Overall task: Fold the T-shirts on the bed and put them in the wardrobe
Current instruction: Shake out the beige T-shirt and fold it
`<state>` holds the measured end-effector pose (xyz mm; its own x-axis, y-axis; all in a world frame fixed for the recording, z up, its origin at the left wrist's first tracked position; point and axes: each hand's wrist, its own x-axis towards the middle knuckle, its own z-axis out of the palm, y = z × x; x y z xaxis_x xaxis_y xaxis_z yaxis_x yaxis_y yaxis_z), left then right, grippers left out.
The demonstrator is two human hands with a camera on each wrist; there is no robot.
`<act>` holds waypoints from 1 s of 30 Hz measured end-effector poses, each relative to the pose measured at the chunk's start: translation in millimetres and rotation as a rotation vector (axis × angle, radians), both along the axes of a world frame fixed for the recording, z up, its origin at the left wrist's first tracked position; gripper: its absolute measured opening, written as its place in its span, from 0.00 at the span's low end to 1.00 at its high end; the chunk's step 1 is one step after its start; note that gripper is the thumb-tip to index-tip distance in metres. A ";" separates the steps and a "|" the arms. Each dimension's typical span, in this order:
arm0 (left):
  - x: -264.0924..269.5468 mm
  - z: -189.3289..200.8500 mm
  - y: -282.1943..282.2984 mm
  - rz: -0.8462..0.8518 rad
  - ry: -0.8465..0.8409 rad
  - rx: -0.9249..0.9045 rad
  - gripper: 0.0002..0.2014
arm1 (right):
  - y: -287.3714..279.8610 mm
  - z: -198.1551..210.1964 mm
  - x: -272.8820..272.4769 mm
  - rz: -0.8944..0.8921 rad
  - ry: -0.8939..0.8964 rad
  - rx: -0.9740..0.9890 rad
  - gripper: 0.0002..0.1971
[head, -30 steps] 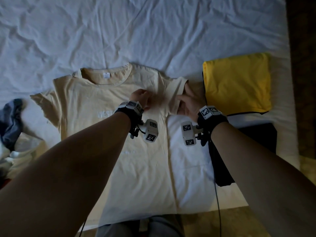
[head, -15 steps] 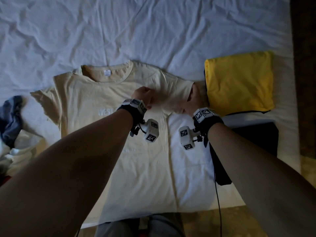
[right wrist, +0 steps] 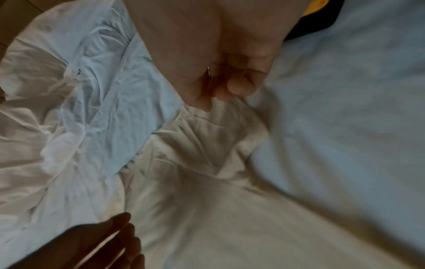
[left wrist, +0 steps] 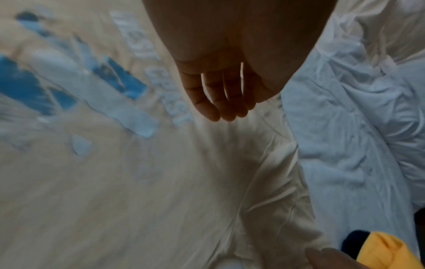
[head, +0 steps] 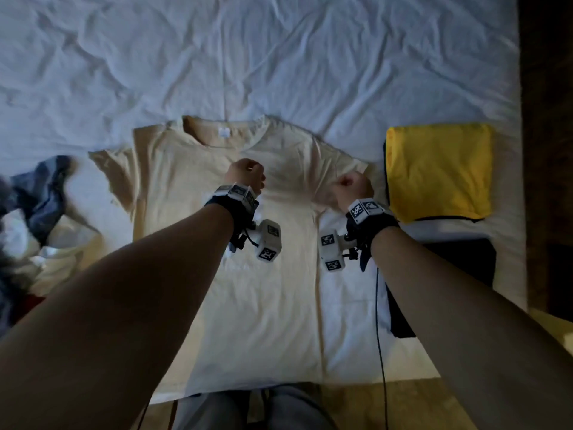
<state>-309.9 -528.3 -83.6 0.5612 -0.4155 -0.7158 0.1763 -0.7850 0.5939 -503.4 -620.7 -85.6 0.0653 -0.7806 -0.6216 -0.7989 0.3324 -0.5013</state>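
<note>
At the far left of the bed (head: 279,57) a heap of loose clothes (head: 40,212), grey-blue and pale, is lying crumpled on the white sheet. Next to it the cream T-shirt (head: 263,305) is lying spread flat with its front up and its collar pointing away from the person. The left hand (head: 245,175) is hovering over the chest of this shirt, released, with its fingers (left wrist: 216,94) hanging almost straight and holding nothing. The right hand (head: 352,187) is pinching the shirt's right sleeve (head: 338,164) between thumb and curled fingers and is holding it a little up from the sheet. Just beside that hand, to the right, 1 folded yellow T-shirt (head: 440,172) is resting on a dark garment (head: 459,265).
</note>
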 end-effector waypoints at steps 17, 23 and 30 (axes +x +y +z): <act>176.7 8.3 144.2 0.121 -0.258 0.389 0.14 | 114.1 -5.8 214.7 0.177 -0.229 0.304 0.07; 213.1 -14.4 153.4 0.340 -0.258 0.299 0.28 | 134.3 -20.9 263.0 0.294 -0.217 0.341 0.08; 245.3 -15.1 172.1 0.091 -0.136 0.240 0.15 | 143.0 -40.0 286.5 0.457 -0.084 0.365 0.06</act>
<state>-64.6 -356.2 -98.8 0.6858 -0.1870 -0.7033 0.1837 -0.8906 0.4159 -216.9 -477.7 -125.7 0.4051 -0.3982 -0.8230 -0.8645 0.1263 -0.4866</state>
